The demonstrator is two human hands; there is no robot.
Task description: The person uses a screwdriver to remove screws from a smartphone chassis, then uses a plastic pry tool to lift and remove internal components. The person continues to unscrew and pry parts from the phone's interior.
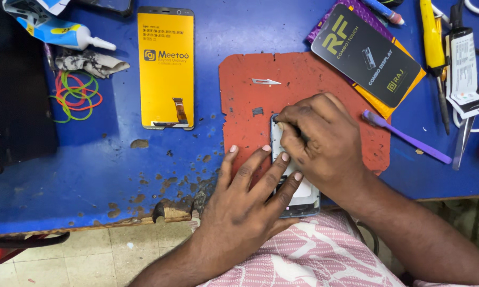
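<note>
Blue, chipped tabletop (117, 159) carries a red work mat (303, 85), with a yellow-backed display panel (165, 69) lying well apart to the left. Opened phone frame (298, 199) sits on the mat's near edge, its white interior exposed; no screen appears fitted yet. Left hand (250, 196) presses flat, fingers spread, steadying it. Right hand (319, 141) is pinched shut at the frame's top corner; whatever it grips is hidden. 1 loose blade (265, 81) rests on the mat.
</note>
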